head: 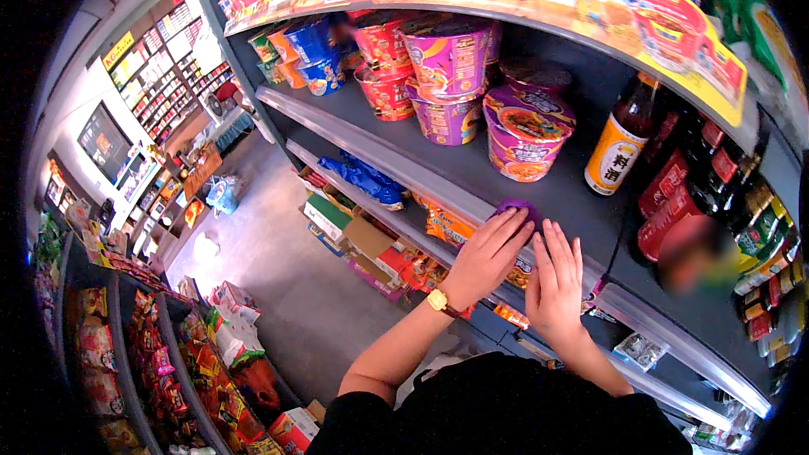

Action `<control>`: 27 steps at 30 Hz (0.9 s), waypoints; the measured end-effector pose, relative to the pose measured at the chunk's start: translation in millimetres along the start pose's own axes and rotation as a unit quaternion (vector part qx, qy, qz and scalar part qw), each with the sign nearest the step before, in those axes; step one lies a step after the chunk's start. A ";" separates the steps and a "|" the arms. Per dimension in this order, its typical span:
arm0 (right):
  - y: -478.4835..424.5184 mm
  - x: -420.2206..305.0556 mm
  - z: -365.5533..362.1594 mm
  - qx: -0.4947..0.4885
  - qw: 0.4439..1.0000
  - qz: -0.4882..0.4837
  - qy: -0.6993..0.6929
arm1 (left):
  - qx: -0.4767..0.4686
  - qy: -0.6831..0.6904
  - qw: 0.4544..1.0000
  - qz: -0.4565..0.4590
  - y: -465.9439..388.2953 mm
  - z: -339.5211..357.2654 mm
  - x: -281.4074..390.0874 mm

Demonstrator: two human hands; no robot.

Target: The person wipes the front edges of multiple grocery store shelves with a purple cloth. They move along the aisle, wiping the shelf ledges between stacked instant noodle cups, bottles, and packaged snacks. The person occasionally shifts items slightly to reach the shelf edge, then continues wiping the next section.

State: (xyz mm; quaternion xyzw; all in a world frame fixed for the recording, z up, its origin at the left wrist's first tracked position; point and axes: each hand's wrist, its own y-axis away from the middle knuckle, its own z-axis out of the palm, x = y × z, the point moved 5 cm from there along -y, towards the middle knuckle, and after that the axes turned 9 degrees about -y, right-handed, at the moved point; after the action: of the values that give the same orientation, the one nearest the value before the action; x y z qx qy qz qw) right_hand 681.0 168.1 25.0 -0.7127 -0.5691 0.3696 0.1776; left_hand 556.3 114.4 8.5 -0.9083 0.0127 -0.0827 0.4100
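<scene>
My left hand (490,256), with a gold watch on the wrist, rests its fingertips on a purple item (519,207) at the shelf's front edge; most of that item is hidden under the fingers. Beside it, my right hand (556,278) is raised with fingers extended, close to the same item's right side; whether it touches cannot be told. Just behind the hands stands a purple instant-noodle cup (528,133). Farther left are stacked purple cups (445,63) and red noodle cups (385,98). To the right, a dark sauce bottle (616,145) with an orange and white label stands upright.
Blue noodle cups (320,76) stand at the shelf's far left. Red packages (670,215) and bottles lie right of the divider. Lower shelves hold blue bags (363,180) and orange packets (445,224). Across the aisle floor (278,215) stand snack shelves (120,354).
</scene>
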 end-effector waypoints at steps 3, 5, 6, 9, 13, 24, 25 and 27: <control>-4.1 -2.2 4.9 -0.006 1.000 -0.001 -0.004 | 0.026 -0.007 0.999 -0.024 4.6 -2.8 -34.7; -8.0 -3.2 10.1 -0.014 1.000 0.001 0.005 | 0.047 -0.022 0.997 -0.059 9.0 -17.5 -64.5; -10.5 -4.3 12.5 -0.004 1.000 0.001 0.009 | 0.058 -0.029 0.995 -0.072 10.9 -22.6 -82.0; -20.5 -10.1 24.8 0.014 1.000 -0.002 0.020 | 0.090 -0.076 0.986 -0.119 21.6 -43.5 -137.1; -38.5 -26.1 52.4 0.044 0.998 0.016 0.028 | 0.119 -0.090 0.976 -0.161 34.8 -69.3 -218.2; -128.3 -103.7 187.3 0.062 0.995 0.067 0.028 | 0.107 -0.102 0.971 -0.189 62.4 -143.7 -432.5; -138.3 -111.1 198.8 0.065 0.994 0.075 0.034 | 0.105 -0.105 0.970 -0.191 63.7 -150.1 -448.9; -155.0 -123.4 221.5 0.062 0.993 0.096 0.040 | 0.103 -0.108 0.972 -0.179 64.4 -159.8 -470.5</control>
State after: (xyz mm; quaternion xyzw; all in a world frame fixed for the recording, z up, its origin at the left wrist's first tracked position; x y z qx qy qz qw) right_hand 404.4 59.5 22.5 -0.7661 -0.4663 0.3909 0.2072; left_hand 69.6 -4.3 -1.4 -0.8524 -0.2033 -0.0570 0.4784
